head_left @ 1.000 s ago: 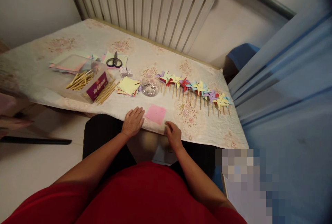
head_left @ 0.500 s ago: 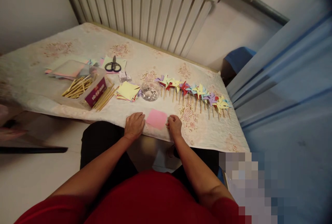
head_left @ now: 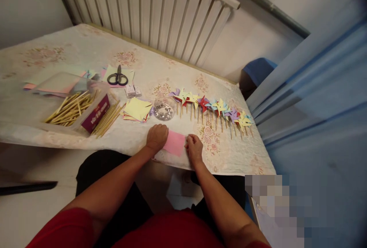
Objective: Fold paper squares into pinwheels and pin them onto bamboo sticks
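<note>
A square sheet of pink paper (head_left: 174, 143) lies near the front edge of the cloth-covered table, between my two hands. My left hand (head_left: 157, 137) is closed over the sheet's left edge, its fingers curled on the paper. Close by the right edge is my right hand (head_left: 195, 148), with fingers bent and pressed together; whether they pinch anything is hidden. Beyond the hands stand a round clear dish (head_left: 163, 109) of small shiny pieces and a stack of coloured paper squares (head_left: 138, 109), yellow on top.
Finished paper pinwheels (head_left: 219, 106) on sticks lie in a row at right. On the left, a clear plastic box (head_left: 78, 121) holds wooden sticks, with more sticks (head_left: 108, 119) beside it. Black-handled scissors (head_left: 117, 79) rest on paper behind two small boxes (head_left: 133, 90). A radiator (head_left: 149, 10) backs the table.
My left hand has moved right and now covers the pink sheet's left edge, its fingers more curled. My right hand stays beside the right edge. The view has shifted slightly.
</note>
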The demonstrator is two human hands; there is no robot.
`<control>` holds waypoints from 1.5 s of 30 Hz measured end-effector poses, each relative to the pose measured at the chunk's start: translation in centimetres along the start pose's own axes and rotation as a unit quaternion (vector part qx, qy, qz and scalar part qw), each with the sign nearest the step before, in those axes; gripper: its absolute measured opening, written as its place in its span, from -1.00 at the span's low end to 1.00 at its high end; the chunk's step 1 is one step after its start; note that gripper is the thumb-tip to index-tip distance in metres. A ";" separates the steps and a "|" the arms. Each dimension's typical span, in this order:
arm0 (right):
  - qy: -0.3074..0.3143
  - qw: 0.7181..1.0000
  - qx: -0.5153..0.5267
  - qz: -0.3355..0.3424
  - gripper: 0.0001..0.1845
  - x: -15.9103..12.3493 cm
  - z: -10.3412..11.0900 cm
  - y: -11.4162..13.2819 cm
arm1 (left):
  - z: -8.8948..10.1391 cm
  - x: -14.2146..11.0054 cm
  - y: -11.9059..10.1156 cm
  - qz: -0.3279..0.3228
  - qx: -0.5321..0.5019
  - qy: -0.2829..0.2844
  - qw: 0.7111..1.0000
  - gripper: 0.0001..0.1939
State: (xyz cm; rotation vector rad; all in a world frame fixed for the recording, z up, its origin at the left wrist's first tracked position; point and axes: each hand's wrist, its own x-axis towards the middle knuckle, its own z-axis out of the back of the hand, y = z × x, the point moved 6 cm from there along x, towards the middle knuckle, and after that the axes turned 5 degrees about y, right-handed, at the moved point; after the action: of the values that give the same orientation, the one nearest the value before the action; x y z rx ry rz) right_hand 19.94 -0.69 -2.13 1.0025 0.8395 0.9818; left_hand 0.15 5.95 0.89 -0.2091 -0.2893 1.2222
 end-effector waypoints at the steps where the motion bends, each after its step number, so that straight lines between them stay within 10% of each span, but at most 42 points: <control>1: -0.012 1.000 0.007 -0.006 -0.62 0.0 0.1 0.1 | -0.1 0.4 -0.1 -0.004 -0.004 0.004 1.000 -0.66; 35: 0.072 0.996 0.031 -0.052 -0.70 0.9 0.0 0.8 | 0.4 3.3 0.6 0.015 -0.201 0.072 0.977 -0.68; 45: 0.070 0.995 0.062 -0.018 -0.72 0.6 0.6 1.6 | -1.1 4.2 0.7 -0.007 -0.496 0.071 0.865 -0.60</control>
State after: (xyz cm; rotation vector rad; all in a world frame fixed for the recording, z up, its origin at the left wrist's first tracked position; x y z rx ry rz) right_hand 20.27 -0.01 -0.51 1.0293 1.0429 0.9868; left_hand 1.15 10.16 0.07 -1.1841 -0.7767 0.9371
